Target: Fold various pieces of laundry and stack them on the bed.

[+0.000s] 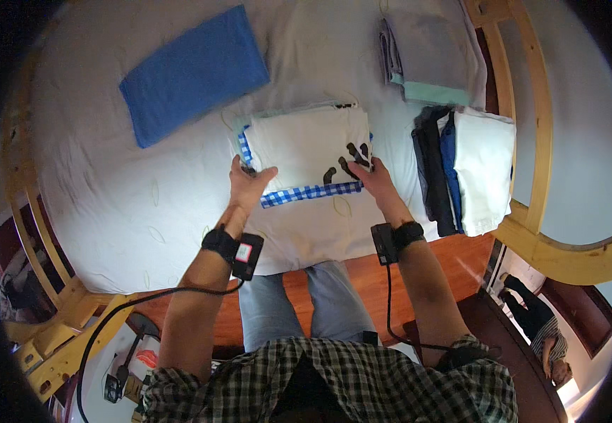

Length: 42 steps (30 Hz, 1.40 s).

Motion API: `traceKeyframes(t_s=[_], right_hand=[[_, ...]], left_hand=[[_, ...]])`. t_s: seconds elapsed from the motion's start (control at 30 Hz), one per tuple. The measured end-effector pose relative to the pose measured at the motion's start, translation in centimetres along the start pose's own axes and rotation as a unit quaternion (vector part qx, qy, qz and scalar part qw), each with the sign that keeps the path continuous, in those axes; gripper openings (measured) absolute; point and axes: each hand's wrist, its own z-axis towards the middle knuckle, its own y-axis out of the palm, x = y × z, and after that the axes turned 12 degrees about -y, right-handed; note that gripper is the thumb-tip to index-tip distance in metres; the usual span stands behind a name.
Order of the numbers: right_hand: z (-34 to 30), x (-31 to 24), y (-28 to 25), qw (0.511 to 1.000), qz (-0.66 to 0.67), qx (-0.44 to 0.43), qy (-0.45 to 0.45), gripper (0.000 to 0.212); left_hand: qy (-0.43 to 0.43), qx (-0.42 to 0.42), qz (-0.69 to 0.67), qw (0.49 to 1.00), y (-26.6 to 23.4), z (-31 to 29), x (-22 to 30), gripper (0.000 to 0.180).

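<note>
A stack of folded clothes lies on the bed in front of me. On top is a white folded garment (306, 144) with a black print at its lower right. Blue-and-white checked cloth (313, 193) sticks out below it, and a pale green edge shows behind. My left hand (251, 185) grips the stack's near left corner, thumb on top and the other fingers at the side or beneath. At the near right corner my right hand (378, 182) holds it likewise, thumb over the print. The undersides of both grips are hidden.
A folded blue towel (196, 74) lies at the far left of the bed (137, 218). To the right are a pile of dark, blue and white clothes (485, 169) and a grey-and-mint folded cloth (436, 60). Wooden rails (531, 106) flank the bed. Another person (531, 317) is at lower right.
</note>
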Motion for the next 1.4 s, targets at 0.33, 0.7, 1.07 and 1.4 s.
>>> traceKeyframes(t_s=[0.33, 0.7, 1.07, 1.4], right_hand=[[1.4, -1.0, 0.8, 0.999, 0.036, 0.021, -0.014, 0.077], [6.9, 7.6, -5.2, 0.985, 0.121, -0.021, 0.123, 0.065], [3.6, 9.5, -3.3, 0.938, -0.037, -0.156, -0.306, 0.067], [-2.0, 15.2, -2.8, 0.872, 0.488, -0.015, -0.023, 0.031]], left_hand=[[0.157, 0.335, 0.107, 0.923, 1.1, 0.4, 0.6, 0.092], [0.386, 0.217, 0.276, 0.853, 9.8, -3.2, 4.7, 0.057], [0.306, 0.194, 0.334, 0.87, 7.4, -2.1, 2.7, 0.059], [0.306, 0.179, 0.308, 0.883, 7.5, -1.5, 3.0, 0.059]])
